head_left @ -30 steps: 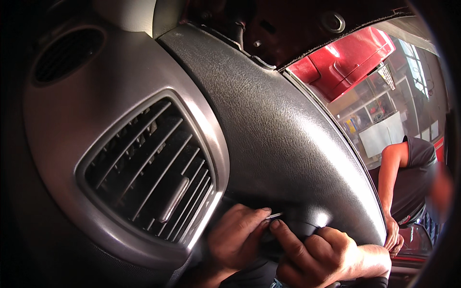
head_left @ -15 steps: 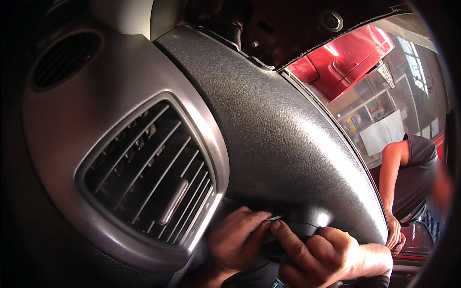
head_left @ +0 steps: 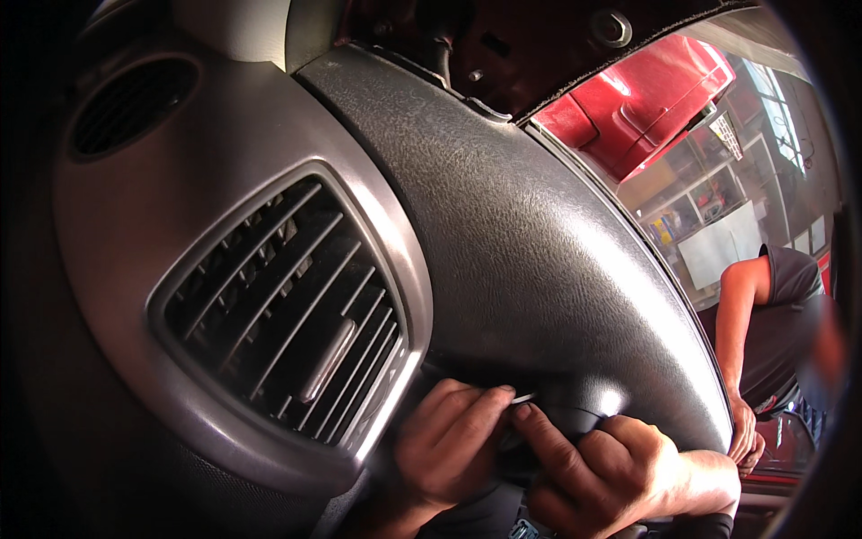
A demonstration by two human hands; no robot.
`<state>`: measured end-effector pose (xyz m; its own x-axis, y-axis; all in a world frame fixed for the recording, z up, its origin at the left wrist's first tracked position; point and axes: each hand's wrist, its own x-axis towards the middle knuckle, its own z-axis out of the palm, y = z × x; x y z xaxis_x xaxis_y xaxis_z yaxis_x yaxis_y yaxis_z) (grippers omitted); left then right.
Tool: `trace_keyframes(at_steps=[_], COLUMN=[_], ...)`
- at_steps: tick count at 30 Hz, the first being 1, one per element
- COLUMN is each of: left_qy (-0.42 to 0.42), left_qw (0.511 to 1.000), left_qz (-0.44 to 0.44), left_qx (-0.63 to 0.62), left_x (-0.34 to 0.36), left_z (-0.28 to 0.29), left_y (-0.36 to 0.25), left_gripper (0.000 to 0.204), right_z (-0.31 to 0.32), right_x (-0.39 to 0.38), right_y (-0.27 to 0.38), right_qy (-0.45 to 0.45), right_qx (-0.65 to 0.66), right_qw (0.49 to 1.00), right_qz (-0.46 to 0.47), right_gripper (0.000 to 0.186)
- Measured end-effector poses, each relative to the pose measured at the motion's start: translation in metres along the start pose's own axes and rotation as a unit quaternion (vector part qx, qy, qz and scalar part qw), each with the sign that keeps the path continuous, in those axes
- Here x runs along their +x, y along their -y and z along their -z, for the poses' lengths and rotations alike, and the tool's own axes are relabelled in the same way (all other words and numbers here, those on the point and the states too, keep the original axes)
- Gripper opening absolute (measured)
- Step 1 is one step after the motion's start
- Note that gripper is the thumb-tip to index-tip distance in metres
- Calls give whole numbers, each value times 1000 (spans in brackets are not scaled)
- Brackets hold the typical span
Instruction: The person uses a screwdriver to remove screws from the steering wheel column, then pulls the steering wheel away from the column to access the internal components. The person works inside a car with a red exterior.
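Observation:
At the lower edge of the dashboard (head_left: 503, 225), both hands are close together. My left hand (head_left: 453, 442) is closed, its thumb and forefinger pinching a thin, pale strip (head_left: 523, 398) whose kind I cannot make out. Against the near side of the strip rests the forefinger of my right hand (head_left: 606, 467). Its other fingers are curled in, and the thumb is hidden, so anything inside that hand does not show. A dark recess under the dashboard lies just beyond the fingertips.
A large slatted air vent (head_left: 296, 314) in a grey-brown trim panel stands left of my hands, with a round vent (head_left: 135, 103) farther up. At the right, another person (head_left: 763, 314) leans with hands together. A red vehicle (head_left: 637, 99) stands outside.
The view has shifted slightly. Both hands stay together at the dashboard edge, and a bit more of the pale strip shows between the fingertips.

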<state>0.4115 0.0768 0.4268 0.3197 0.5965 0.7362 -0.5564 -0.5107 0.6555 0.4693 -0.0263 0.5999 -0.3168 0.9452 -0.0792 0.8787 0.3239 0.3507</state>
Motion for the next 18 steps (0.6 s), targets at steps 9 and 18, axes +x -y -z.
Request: trace_keyframes(at_steps=[9,18], left_qy=[6,-4], left_qw=[1000,1000], left_qz=[20,13], left_qx=[-22,-19], left_x=[-1,-1], left_z=[-3,-4], left_y=[4,2], left_gripper=[17,16], right_z=[1,0], right_x=[-1,-2], right_y=[1,0], right_qy=[-1,-9], right_qx=[17,-5], right_qw=[1000,1000], right_qz=[-6,11], right_gripper=[15,12])
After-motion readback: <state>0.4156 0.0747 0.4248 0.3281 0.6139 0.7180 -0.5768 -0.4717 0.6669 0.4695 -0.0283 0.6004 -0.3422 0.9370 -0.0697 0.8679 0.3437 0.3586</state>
